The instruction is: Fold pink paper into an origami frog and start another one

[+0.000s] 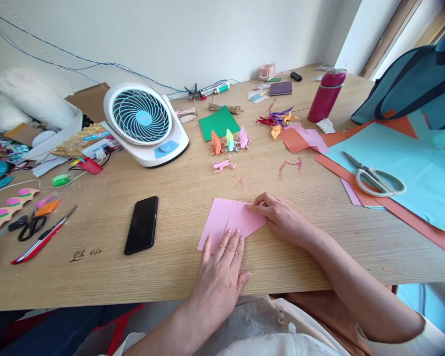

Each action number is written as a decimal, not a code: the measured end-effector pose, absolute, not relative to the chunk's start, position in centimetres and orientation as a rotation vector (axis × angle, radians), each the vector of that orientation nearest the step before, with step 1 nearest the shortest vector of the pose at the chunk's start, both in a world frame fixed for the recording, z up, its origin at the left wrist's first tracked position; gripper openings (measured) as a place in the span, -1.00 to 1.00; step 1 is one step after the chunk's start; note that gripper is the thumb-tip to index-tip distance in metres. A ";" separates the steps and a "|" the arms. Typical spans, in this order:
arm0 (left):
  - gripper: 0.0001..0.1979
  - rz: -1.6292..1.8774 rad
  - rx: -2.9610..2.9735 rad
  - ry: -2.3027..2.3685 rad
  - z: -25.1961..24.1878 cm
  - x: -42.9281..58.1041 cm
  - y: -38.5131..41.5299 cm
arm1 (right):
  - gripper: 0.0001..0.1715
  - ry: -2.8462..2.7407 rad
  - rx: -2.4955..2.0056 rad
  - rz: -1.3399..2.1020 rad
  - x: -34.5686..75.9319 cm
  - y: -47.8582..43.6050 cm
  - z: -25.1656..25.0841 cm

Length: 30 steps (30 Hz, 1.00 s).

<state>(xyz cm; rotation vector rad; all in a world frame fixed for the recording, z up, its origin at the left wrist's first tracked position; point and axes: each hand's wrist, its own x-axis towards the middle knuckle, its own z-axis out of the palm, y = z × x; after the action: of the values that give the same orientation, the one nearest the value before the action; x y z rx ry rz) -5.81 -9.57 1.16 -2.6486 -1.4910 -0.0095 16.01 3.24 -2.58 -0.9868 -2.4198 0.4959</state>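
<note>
A pink sheet of paper (228,220) lies on the wooden table (178,188) near its front edge, with a fold line down its middle. My left hand (222,269) rests flat on the sheet's near edge, fingers stretched out. My right hand (280,217) presses its fingertips on the folded right flap of the same sheet.
A black phone (142,225) lies left of the paper. Behind it stand a small white fan (144,123), several folded paper figures (229,143) and a green sheet (218,122). At the right lie scissors (374,177) on blue and orange paper, a red bottle (326,95) and a blue bag (415,81). Black scissors (28,227) and a red cutter (42,240) lie at the left.
</note>
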 end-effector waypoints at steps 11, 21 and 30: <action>-0.19 0.018 -2.776 -1.426 -0.7 -6.5 -9.2 | -0.53 -2.238 -0.955 0.424 15.8 1.4 -0.9; -0.17 -0.053 -2.758 -1.398 -1.3 -6.8 -9.3 | -0.67 -2.590 -1.012 0.115 13.7 -5.6 -1.0; -0.16 -0.082 -2.741 -1.382 -1.4 -6.9 -9.4 | -0.58 -2.616 -1.095 0.040 13.6 -5.6 -1.3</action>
<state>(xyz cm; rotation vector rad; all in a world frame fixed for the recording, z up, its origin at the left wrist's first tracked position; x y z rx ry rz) -6.93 -9.37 -1.43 -2.7411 -1.3824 -0.0823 13.58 -5.62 -1.32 -1.0952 -2.6163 0.0402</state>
